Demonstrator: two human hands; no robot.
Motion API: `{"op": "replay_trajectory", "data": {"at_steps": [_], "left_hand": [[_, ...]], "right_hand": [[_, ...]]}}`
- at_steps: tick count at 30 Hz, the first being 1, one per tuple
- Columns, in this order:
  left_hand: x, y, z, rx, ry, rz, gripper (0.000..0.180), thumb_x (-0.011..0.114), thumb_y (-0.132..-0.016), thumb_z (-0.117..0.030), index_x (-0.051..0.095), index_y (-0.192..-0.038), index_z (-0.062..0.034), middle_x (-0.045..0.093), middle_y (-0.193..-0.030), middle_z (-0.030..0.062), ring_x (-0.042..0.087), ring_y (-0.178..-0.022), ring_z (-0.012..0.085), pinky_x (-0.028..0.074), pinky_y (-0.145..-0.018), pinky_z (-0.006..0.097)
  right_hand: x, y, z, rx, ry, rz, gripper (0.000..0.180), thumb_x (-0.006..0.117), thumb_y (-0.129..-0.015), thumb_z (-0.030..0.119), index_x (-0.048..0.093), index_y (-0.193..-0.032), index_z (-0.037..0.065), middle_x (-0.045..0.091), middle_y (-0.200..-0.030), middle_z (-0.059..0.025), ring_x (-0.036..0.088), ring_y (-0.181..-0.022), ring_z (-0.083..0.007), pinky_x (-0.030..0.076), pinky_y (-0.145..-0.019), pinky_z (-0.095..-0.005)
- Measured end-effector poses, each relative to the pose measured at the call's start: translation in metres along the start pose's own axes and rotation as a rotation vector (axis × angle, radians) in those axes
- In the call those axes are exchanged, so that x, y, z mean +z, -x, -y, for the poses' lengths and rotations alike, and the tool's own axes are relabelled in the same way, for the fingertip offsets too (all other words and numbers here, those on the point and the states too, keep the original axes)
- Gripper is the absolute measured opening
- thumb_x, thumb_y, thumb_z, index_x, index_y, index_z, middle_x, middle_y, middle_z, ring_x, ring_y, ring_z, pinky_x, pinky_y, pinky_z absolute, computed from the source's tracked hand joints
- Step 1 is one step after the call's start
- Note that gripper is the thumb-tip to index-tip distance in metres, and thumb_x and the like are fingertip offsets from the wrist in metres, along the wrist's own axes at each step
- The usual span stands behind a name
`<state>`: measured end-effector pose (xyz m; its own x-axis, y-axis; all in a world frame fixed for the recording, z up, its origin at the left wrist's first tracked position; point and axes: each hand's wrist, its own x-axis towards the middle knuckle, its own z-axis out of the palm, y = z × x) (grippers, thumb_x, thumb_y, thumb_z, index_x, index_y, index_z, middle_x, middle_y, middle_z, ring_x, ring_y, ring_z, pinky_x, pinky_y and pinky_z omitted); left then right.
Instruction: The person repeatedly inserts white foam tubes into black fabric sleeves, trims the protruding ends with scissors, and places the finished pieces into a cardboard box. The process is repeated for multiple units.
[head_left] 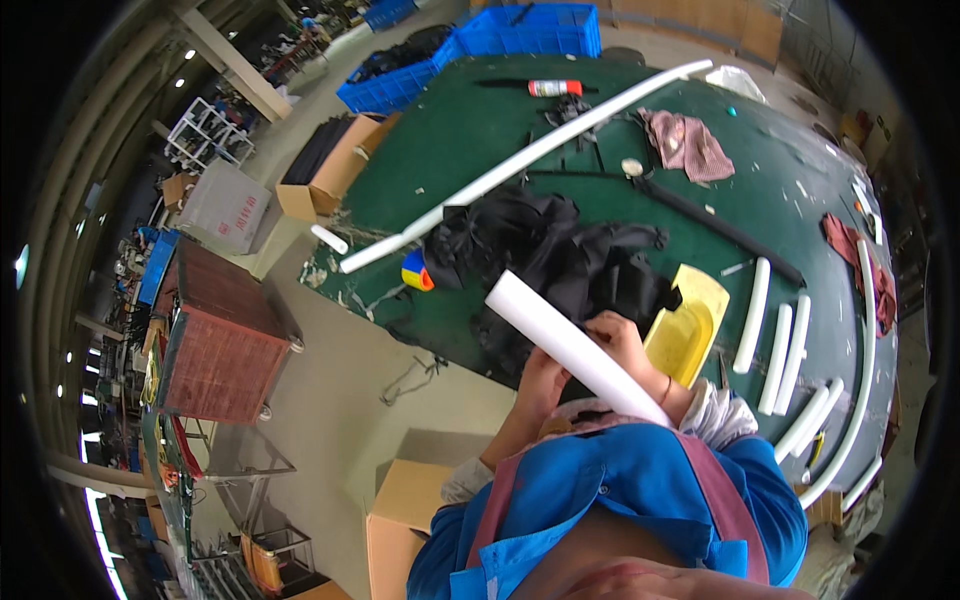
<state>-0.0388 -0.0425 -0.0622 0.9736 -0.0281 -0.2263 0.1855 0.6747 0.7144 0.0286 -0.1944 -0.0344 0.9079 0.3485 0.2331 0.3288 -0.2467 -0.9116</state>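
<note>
**Lighting and Picture Quality**

The scene is evenly and brightly lit from overhead; small ceiling lamps are seen at the upper left. Only soft shadows are cast on the green surface (pixel 470 130). Mild glare is noted on the white tube (pixel 575 348). Strong fisheye bending is observed toward the rim, which is enclosed by black corners. Slight softness is found at the edges.

A short white tube (pixel 575 345) slants from upper left to lower right, held above the surface edge. Its near end sits against black fabric (pixel 560 260), heaped and crumpled on the green surface.
</note>
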Motion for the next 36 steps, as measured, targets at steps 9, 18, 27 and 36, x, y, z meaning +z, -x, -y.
{"op": "replay_trajectory", "data": {"at_steps": [9, 18, 27, 36], "left_hand": [[0.025, -0.003, -0.018, 0.268, -0.537, -0.061, 0.012, 0.060, -0.087, -0.004, 0.062, -0.097, -0.0001, 0.062, -0.077, 0.0035, 0.057, -0.064, 0.0077, 0.046, -0.057, 0.021], [-0.002, -0.035, -0.024, 0.529, -0.678, -0.164, 0.005, 0.060, -0.086, -0.005, 0.061, -0.084, -0.0005, 0.059, -0.063, 0.0034, 0.055, -0.056, 0.0074, 0.041, -0.048, 0.022], [0.006, -0.016, -0.005, 0.679, -0.982, -0.178, 0.008, 0.065, -0.081, -0.004, 0.059, -0.080, 0.0016, 0.059, -0.065, 0.0146, 0.057, -0.059, 0.0176, 0.044, -0.055, 0.031], [0.011, -0.009, 0.006, 0.735, -1.167, -0.178, 0.013, 0.064, -0.083, -0.010, 0.058, -0.088, 0.0008, 0.062, -0.074, 0.0204, 0.062, -0.072, 0.0393, 0.049, -0.059, 0.039]], "right_hand": [[0.006, -0.001, 0.003, 0.588, -0.896, 0.139, 0.012, 0.057, -0.090, 0.009, 0.062, -0.092, -0.001, 0.067, -0.081, -0.0098, 0.065, -0.069, -0.0160, 0.052, -0.063, -0.0262], [0.029, 0.000, -0.001, 0.408, -0.913, 0.165, 0.014, 0.060, -0.091, 0.016, 0.057, -0.095, 0.003, 0.066, -0.083, -0.0070, 0.064, -0.070, -0.0135, 0.052, -0.062, -0.0261], [0.036, -0.007, -0.052, 0.045, -0.243, 0.025, 0.022, 0.068, -0.080, 0.020, 0.054, -0.083, 0.002, 0.062, -0.071, -0.0115, 0.058, -0.060, -0.0199, 0.044, -0.054, -0.0321], [0.024, -0.001, -0.036, -0.022, 0.280, 0.025, 0.026, 0.066, -0.079, 0.026, 0.053, -0.083, 0.003, 0.061, -0.070, -0.0184, 0.062, -0.065, -0.0366, 0.049, -0.058, -0.0426]]}}
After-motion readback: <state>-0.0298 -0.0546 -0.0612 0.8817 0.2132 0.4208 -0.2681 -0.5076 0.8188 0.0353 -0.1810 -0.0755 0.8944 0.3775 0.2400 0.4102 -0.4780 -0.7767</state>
